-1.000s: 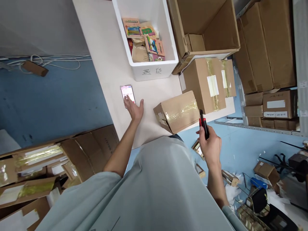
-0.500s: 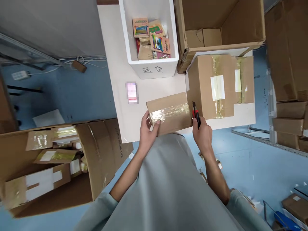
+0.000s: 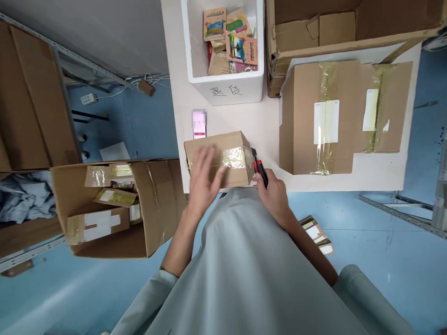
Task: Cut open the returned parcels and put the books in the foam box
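Note:
A small taped cardboard box [image 3: 230, 156] lies at the near edge of the white table [image 3: 265, 125]. My left hand [image 3: 204, 179] rests flat on top of its left part, fingers stretched out and slightly blurred. My right hand [image 3: 274, 195] is closed round a red and black utility knife [image 3: 260, 167], whose tip sits at the box's right end. A phone [image 3: 199, 123] with a lit screen lies on the table just behind the box.
A white foam bin [image 3: 226, 86] of colourful packets stands behind. A larger taped box [image 3: 321, 116] sits right, with an open carton [image 3: 335, 32] behind it. An open carton [image 3: 115, 204] of flattened cardboard stands on the blue floor at left. Shelving [image 3: 31, 93] rises far left.
My left hand left the phone, pulled the small box toward the table's near-left edge and now lies on top. My right hand brought the knife to the box's right end.

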Tool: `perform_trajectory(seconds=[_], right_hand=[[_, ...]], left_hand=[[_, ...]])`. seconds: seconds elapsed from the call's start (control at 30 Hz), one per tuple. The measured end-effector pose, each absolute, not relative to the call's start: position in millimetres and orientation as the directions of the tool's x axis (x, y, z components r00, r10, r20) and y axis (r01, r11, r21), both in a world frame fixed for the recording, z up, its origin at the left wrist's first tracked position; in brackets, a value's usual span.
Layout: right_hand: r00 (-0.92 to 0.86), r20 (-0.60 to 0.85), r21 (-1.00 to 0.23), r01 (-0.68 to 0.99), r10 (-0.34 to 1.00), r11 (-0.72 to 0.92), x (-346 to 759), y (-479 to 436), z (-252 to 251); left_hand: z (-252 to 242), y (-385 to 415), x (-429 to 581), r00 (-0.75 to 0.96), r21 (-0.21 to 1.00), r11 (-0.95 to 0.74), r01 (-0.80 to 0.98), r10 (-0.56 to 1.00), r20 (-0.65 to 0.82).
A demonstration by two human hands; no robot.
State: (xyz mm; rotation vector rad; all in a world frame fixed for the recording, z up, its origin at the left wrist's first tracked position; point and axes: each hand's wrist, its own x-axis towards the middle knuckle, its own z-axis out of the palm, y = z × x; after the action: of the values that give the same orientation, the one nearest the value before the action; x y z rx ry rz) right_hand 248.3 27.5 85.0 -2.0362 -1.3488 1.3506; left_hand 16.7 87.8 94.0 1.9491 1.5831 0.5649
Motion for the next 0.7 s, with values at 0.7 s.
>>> perform_trajectory(seconds=[0.7], right_hand=[[0.076, -0.442, -0.658, 0.65, 0.894, -0.381, 228, 32, 106]], left_hand=[[43, 103, 39, 0.568, 0.517, -0.513, 0.686, 0.821, 0.06]])
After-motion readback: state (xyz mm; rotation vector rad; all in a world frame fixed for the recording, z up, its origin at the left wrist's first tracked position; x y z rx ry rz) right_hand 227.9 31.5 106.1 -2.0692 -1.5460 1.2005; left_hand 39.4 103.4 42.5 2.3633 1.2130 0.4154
